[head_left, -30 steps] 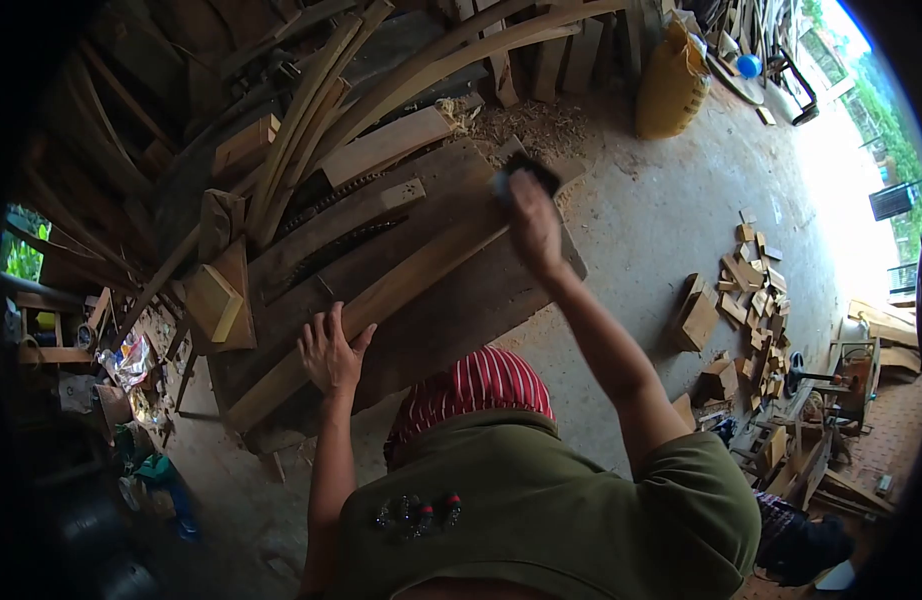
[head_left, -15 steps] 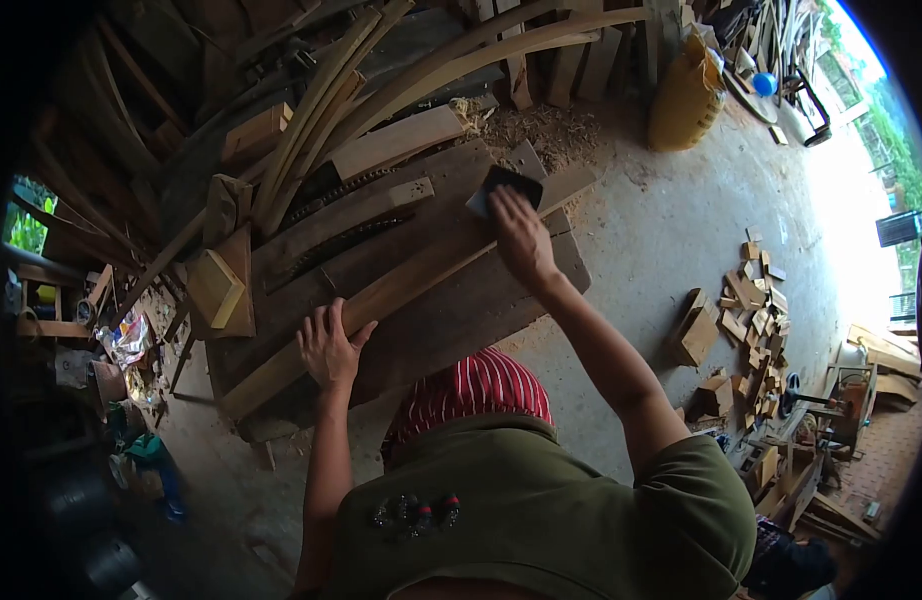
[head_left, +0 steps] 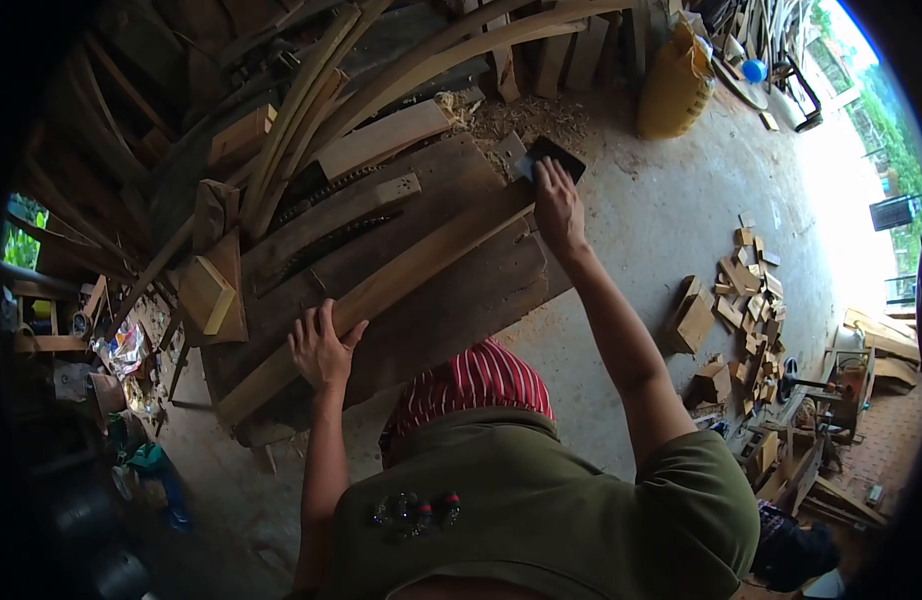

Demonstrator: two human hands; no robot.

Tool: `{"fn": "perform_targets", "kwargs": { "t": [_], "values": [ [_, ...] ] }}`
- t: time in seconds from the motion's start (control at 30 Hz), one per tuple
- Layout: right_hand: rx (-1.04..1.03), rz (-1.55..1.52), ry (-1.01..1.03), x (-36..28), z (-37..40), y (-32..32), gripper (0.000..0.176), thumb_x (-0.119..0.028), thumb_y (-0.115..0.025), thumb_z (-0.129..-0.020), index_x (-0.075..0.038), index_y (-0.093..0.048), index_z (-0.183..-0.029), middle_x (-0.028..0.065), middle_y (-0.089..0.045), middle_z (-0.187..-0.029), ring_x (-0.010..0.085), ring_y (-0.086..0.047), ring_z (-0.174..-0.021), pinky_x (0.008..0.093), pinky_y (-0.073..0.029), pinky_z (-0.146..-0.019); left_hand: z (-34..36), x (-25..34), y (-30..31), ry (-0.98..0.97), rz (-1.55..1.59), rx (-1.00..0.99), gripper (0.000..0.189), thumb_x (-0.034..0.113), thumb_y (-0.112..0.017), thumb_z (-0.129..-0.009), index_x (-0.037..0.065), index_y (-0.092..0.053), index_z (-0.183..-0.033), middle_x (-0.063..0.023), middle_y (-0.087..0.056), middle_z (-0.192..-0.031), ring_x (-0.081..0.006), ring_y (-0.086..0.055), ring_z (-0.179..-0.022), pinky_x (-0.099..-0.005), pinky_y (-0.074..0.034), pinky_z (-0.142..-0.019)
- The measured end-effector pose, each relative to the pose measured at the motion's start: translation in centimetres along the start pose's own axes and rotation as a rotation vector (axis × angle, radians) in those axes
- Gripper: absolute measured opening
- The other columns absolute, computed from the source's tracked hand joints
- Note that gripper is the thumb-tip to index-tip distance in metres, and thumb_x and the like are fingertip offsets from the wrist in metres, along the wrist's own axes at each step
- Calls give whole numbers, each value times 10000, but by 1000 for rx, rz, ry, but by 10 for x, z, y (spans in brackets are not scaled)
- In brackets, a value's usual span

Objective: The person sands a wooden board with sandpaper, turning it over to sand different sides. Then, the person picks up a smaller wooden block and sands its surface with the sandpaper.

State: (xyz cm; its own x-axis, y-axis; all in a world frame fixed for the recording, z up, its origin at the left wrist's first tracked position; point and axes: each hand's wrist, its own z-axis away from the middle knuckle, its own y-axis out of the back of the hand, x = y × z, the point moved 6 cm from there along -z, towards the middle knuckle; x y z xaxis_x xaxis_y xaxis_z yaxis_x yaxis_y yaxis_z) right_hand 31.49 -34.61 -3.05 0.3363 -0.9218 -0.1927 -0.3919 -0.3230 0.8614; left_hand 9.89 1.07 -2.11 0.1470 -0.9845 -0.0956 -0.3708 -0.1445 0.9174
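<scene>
While my left hand (head_left: 323, 350) rests open on the long board (head_left: 421, 262) left of the frame's center, my right hand (head_left: 559, 212) covers a dark block (head_left: 558, 158) by its upper-right end, the grip unclear. Hands well apart, I face a board slanting across the table (head_left: 481, 292) from lower left to upper right, my right hand nearer its far end.

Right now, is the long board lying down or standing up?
Lying down: the long board stretches along the worktable, the left hand on it, the right hand on a dark block near one end.
</scene>
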Motion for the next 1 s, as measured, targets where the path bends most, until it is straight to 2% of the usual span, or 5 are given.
{"fn": "perform_targets", "kwargs": {
  "t": [0.43, 0.57, 0.7, 0.9, 1.0],
  "values": [
    [-452, 324, -184, 6, -46, -12, 323, -174, -520, -935, -65, -607, -1226, 110, -568, -1357, 332, -473, -1321, 810, -307, -960, 1, 3, 2, 0, -8, -33, 681, 751, -399, -878, 171, -576, -1188, -42, -621, -1020, -256, -619, -917, -429, -480, -727],
    [-694, 246, -365, 19, -86, -23, 307, -220, -545, -931, -79, -691, -1162, 127, -657, -1240, 366, -595, -1179, 723, -479, -842, 2, 0, 2, 12, -8, -26, 699, 762, -377, -876, 170, -578, -1187, -41, -617, -1008, -256, -615, -905, -427, -478, -733],
    [-850, 427, 26, -32, -71, -24, 267, -198, -548, -917, -91, -722, -1090, 154, -688, -1163, 343, -682, -1030, 571, -572, -781, 2, 0, -1, 22, -23, -79, 732, 782, -367, -857, 167, -580, -1191, -45, -609, -1019, -254, -602, -908, -425, -471, -731],
    [-520, 80, -321, 63, -58, -1, 282, -98, -538, -885, -23, -643, -1136, 223, -659, -1172, 367, -648, -1095, 450, -556, -854, -3, -1, 1, 63, -4, -91, 735, 790, -404, -832, 170, -592, -1180, -52, -599, -995, -256, -589, -896, -417, -458, -742],
    [34, 38, -20, 24, 9, 9, 401, -34, -523, -874, 14, -541, -1271, 241, -556, -1329, 370, -505, -1283, 454, -451, -1026, -1, 0, 2, 27, -28, -57, 731, 790, -416, -832, 158, -617, -1140, -52, -600, -959, -260, -591, -876, -426, -462, -731]
  ]
}}
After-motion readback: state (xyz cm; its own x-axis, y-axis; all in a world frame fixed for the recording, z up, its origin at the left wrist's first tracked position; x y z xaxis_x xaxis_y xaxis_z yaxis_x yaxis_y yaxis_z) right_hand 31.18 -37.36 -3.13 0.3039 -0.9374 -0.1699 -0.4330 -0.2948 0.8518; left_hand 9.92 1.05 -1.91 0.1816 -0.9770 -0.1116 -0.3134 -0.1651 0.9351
